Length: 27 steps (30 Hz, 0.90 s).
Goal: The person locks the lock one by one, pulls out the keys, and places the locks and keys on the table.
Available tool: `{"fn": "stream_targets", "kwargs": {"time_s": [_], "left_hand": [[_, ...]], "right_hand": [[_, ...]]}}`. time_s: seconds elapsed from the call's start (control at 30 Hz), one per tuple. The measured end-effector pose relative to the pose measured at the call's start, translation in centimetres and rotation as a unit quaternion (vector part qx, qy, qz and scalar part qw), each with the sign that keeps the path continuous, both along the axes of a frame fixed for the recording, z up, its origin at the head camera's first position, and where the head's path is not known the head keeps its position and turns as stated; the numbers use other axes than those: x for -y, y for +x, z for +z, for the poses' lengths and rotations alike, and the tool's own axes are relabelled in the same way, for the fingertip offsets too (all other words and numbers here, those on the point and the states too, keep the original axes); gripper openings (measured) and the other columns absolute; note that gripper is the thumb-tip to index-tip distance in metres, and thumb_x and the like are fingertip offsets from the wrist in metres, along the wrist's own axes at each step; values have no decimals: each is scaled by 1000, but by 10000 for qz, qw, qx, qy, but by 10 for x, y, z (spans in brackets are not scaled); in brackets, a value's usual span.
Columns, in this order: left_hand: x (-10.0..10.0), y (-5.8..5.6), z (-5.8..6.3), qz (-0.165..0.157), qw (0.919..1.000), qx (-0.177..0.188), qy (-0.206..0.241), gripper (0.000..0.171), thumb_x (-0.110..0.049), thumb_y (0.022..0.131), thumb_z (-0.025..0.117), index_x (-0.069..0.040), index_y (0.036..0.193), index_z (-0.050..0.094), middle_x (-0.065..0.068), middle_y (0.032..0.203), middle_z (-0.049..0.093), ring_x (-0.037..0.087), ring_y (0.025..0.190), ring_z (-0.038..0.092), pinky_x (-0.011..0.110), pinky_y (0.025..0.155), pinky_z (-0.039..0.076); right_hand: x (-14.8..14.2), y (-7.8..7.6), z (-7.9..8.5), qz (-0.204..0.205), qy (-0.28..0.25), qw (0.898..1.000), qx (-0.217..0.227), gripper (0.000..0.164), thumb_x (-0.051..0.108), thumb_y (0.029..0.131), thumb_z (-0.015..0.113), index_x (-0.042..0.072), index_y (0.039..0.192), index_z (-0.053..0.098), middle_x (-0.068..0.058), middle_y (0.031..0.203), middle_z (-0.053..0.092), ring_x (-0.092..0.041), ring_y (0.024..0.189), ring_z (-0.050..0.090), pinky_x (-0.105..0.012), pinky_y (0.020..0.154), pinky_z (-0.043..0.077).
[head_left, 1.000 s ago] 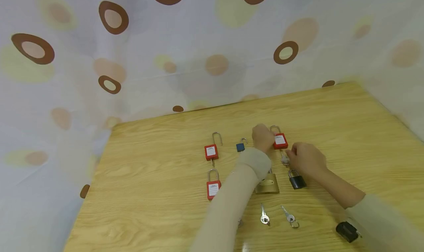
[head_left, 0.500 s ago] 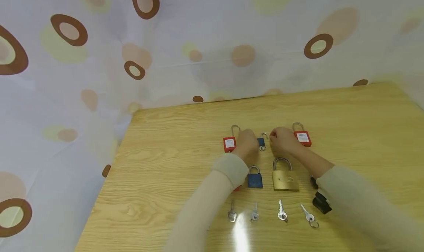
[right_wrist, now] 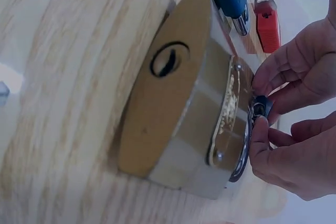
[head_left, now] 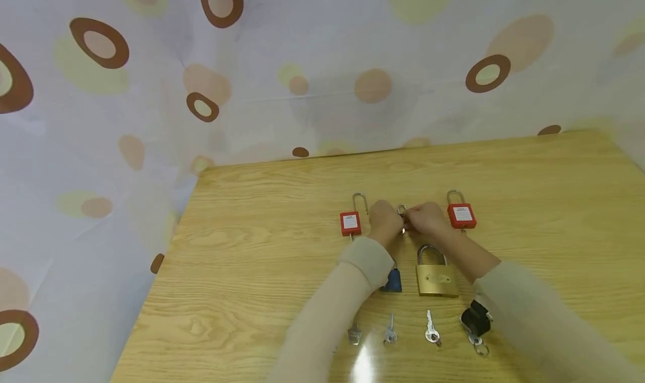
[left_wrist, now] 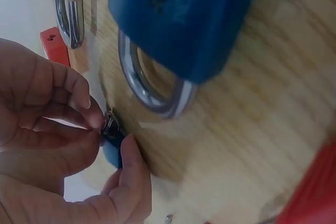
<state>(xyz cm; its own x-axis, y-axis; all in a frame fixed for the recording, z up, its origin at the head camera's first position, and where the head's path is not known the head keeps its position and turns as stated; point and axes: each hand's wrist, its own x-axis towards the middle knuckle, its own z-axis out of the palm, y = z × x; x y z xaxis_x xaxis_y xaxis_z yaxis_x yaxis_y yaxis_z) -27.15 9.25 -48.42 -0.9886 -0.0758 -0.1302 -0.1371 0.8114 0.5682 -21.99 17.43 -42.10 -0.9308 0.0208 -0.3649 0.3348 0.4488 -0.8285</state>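
Observation:
Both hands meet over a small blue padlock (left_wrist: pixel 112 151) at the back middle of the table. My left hand (head_left: pixel 385 220) pinches its body between thumb and finger. From the other side, my right hand (head_left: pixel 427 220) pinches at the key end, where a small metal ring (left_wrist: pixel 109 124) shows in the left wrist view. The padlock's shackle (head_left: pixel 401 209) sticks up between the hands in the head view; fingers hide most of the rest. On either side stand red padlocks, the left one (head_left: pixel 350 223) with its shackle raised, the right one (head_left: pixel 461 215) beyond my right hand.
Nearer me lie a larger blue padlock (head_left: pixel 392 281), partly behind my left sleeve, and a big brass padlock (head_left: pixel 437 280). Several keys, one of them a silver key (head_left: pixel 431 329), lie along the front. A patterned curtain (head_left: pixel 322 64) borders the table's back edge.
Both hands have left the right red padlock and its key and moved left to the small blue padlock. They have since closed in and now grip it. The head view has shifted too.

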Motion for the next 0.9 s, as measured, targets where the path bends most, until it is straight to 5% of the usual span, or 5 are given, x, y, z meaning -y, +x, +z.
{"fn": "stream_targets", "kwargs": {"time_s": [0.23,0.43,0.53,0.7,0.9], "left_hand": [[14,11,22,79,9937,-206,1095,16,-9,72,74,1,67,63,10,65,60,19,58,52,25,51,43],[26,30,70,-290,9788,-353,1998,15,-13,82,71,1,78,73,12,71,69,13,54,56,15,46,38],[29,38,74,-778,9696,-562,2253,16,-14,85,68,2,88,70,12,82,70,15,67,64,13,53,44],[30,49,69,-1487,9494,-1044,2562,19,-14,86,66,2,95,68,12,90,69,15,77,66,11,62,48],[31,57,63,-1622,9294,-1491,2960,20,-15,86,65,2,96,69,13,92,71,15,79,68,9,65,48]], "right_hand": [[0,1,0,-359,-661,9972,9,41,13,97,41,-14,126,47,7,74,60,2,64,54,-17,61,50],[-3,1,15,23,47,9940,-1096,44,24,100,38,-10,127,45,-24,107,60,-22,84,63,-28,72,54],[-7,4,22,50,491,9855,-1622,45,28,99,40,-12,117,48,-26,96,61,-30,78,64,-26,61,53],[-12,8,25,-162,981,9763,-1922,40,29,97,42,-9,99,53,-9,67,54,-14,51,49,-22,43,39],[-13,13,25,-57,1163,9617,-2481,33,23,98,41,-6,97,57,-11,73,57,-9,52,43,-24,44,38]]}}
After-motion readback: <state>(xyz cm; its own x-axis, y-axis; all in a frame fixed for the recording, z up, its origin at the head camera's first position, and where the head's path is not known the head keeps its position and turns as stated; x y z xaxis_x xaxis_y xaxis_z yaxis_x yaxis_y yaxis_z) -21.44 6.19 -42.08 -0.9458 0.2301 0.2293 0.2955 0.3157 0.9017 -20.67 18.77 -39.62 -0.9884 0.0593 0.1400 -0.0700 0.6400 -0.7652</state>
